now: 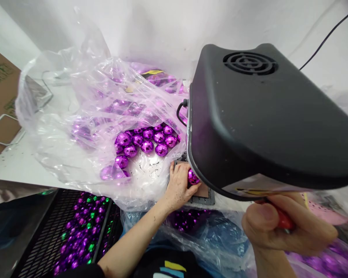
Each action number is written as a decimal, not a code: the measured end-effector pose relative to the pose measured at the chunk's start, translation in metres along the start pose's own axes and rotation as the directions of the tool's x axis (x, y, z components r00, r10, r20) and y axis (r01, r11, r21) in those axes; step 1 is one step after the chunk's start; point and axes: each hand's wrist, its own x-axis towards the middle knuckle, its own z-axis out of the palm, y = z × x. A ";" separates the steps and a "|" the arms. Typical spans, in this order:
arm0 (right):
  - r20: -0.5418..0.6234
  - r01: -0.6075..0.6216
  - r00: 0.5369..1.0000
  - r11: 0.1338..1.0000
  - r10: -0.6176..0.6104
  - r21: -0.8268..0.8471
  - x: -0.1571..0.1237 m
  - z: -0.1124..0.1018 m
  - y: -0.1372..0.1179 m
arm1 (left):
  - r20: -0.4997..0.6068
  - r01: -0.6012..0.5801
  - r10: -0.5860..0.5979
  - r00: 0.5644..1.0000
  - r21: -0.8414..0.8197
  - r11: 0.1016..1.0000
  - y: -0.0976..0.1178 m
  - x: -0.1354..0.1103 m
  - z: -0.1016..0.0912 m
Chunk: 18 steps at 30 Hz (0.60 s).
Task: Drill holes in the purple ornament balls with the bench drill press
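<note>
Here, my left hand [178, 186] pinches a purple bauble [193, 177] just under the black machine [263, 116]; my right hand [288, 229] grips its red handle [284, 221]

The black machine [266, 116] hides half of the purple ball [193, 177], and the red handle [283, 221] is mostly buried in the right hand [290, 227].

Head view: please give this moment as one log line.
left hand: holds purple faceted ball under black machine housing | right hand: around red handle | clear plastic bag: more balls
</note>
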 end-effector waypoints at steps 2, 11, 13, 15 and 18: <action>-0.084 0.148 0.984 0.984 -0.157 -0.098 0.001 0.006 0.001 | -0.005 -0.002 0.002 1.000 0.004 1.000 0.000 0.000 0.000; -0.140 0.125 0.979 0.976 -0.151 -0.177 -0.011 0.019 -0.004 | -0.023 0.000 0.000 1.000 -0.008 1.000 0.001 0.000 -0.001; -0.142 0.100 0.983 0.989 -0.115 -0.112 -0.015 0.018 -0.004 | -0.021 0.004 -0.005 1.000 -0.008 1.000 0.001 0.000 -0.001; -0.116 0.046 0.992 0.999 -0.047 -0.016 -0.020 0.017 -0.001 | -0.016 0.010 -0.010 1.000 -0.004 1.000 0.002 0.000 -0.002; -0.006 -0.073 0.997 0.992 0.074 0.104 -0.028 0.017 0.004 | -0.013 0.013 -0.013 1.000 -0.007 1.000 0.003 0.001 -0.001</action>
